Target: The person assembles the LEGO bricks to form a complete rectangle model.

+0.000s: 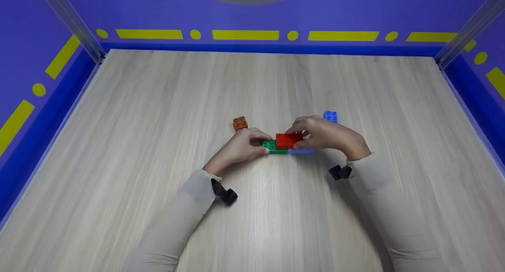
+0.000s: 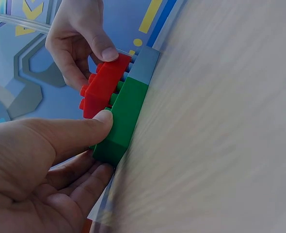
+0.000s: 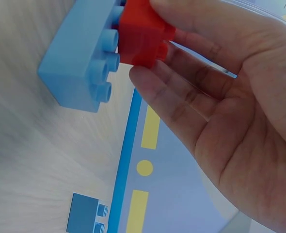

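A green toy building brick (image 1: pixel 278 151) and a light blue brick (image 3: pixel 77 58) lie end to end on the table. Pinched between thumb and fingers of my left hand (image 1: pixel 246 145) is the green brick's left end. My right hand (image 1: pixel 323 132) holds a red brick (image 1: pixel 287 140) over the spot where the two lower bricks meet. In the left wrist view the red brick (image 2: pixel 105 85) sits slightly tilted on their studs, with studs still showing below it. Its right-hand underside is partly hidden by my fingers in the head view.
An orange-brown brick (image 1: pixel 240 123) lies just beyond my left hand. Behind my right hand is a small blue brick (image 1: pixel 330 116). The wood-grain table (image 1: pixel 252 86) is bordered by blue panels (image 1: pixel 252 19) with yellow marks.
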`<state>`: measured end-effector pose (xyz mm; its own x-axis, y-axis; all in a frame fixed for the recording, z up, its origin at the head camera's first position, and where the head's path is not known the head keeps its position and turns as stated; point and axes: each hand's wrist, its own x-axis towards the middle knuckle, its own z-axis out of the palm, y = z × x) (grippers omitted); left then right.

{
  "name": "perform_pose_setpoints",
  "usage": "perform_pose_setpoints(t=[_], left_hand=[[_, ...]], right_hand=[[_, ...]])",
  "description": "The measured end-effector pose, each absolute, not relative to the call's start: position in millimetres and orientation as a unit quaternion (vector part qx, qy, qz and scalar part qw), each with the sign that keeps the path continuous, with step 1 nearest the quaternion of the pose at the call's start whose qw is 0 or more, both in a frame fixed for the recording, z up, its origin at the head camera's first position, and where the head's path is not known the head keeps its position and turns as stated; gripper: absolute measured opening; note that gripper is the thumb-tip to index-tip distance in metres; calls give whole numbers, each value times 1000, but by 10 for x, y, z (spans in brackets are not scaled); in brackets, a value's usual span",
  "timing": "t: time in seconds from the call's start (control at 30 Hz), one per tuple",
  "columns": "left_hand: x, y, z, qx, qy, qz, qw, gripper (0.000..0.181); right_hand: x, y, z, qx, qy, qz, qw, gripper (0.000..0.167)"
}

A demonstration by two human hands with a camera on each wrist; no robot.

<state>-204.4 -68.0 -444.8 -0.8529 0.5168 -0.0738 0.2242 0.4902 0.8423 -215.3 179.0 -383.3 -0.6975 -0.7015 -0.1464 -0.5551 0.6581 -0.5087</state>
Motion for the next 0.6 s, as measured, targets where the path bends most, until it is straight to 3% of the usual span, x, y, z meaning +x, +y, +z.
perform_pose_setpoints(t=[0.6], left_hand=[[-2043,-675,-4436,218,846,458,164,33]], right_hand=[[-2108,1774,-3821,-354,896,-212,163,33]])
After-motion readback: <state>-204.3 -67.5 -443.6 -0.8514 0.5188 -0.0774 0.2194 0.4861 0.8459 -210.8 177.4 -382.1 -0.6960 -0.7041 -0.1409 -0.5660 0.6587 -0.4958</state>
